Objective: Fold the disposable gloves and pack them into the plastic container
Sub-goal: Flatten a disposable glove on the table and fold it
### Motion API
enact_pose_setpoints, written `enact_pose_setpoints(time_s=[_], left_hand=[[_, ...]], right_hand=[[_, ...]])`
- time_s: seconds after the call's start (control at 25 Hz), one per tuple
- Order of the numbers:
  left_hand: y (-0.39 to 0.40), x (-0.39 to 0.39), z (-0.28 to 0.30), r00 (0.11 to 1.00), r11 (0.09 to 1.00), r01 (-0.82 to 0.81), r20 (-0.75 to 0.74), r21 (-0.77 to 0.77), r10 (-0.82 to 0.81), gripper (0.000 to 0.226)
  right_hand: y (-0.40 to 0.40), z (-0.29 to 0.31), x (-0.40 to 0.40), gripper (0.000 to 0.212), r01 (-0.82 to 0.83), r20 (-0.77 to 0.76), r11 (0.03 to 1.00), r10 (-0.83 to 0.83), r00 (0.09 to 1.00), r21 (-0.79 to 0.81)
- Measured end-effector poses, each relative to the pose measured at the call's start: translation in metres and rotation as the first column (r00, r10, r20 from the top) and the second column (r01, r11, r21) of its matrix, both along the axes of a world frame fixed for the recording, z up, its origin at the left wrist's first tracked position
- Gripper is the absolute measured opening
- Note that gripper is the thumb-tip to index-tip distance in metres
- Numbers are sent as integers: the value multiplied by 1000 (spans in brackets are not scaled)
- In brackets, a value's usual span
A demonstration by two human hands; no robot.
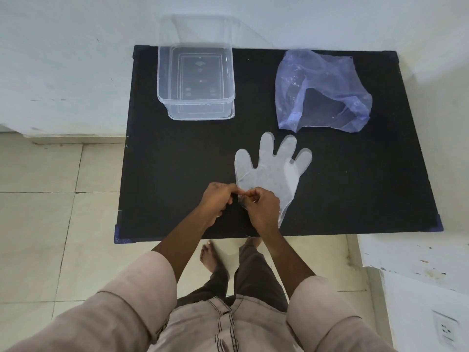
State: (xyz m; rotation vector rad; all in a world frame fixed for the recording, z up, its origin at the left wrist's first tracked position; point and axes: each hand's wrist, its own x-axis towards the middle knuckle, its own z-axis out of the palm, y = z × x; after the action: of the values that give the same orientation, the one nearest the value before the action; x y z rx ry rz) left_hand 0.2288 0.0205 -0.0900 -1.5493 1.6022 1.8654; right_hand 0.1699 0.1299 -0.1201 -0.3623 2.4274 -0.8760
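While both hands pinch glove [274, 171] cuff, black table [177, 174], tiled floor [38, 224], white wall [76, 59]

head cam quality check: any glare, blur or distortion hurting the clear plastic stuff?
Head view: sharp, evenly lit, soft shadows. Wide-angle bend bows the table edges. The clear glove reads well on black; the container far wall fades into the white wall behind. Mild sheen on the purple bag. Left hand and right hand pinch the glove's cuff, unblurred.

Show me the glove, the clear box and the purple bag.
Disposable glove [275, 171], head view: on its palm.
Plastic container [195, 104], head view: near rim.
Purple bag [317, 77], head view: upper flat part.
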Motion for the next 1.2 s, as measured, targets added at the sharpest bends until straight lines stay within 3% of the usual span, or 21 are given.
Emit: enact_pose_setpoints(time_s=[0.32, 0.56, 0.8, 1.04, 1.2], left_hand=[[5, 13, -19, 999, 984, -18, 44, -180, 26, 23], [11, 8, -20, 998, 991, 6, 58, -132, 2, 21], [7, 11, -27, 998, 983, 12, 66, -181, 0, 14], [7, 14, -37, 982, 926, 175, 129, -334, -139, 13], [14, 16, -32, 958, 845, 283, 181, -454, -224, 10]], right_hand=[[1, 2, -6, 12, 47, 52, 999, -45, 998, -27], [4, -4, -6, 11, 21, 97, 999, -17, 995, -40], [10, 1, -10, 12, 52, 92, 994, -43, 995, -93], [32, 10, -37, 6, 214, 160, 959, -186, 969, -184], [34, 16, -45, 3, 196, 153, 963, -168, 974, -187]])
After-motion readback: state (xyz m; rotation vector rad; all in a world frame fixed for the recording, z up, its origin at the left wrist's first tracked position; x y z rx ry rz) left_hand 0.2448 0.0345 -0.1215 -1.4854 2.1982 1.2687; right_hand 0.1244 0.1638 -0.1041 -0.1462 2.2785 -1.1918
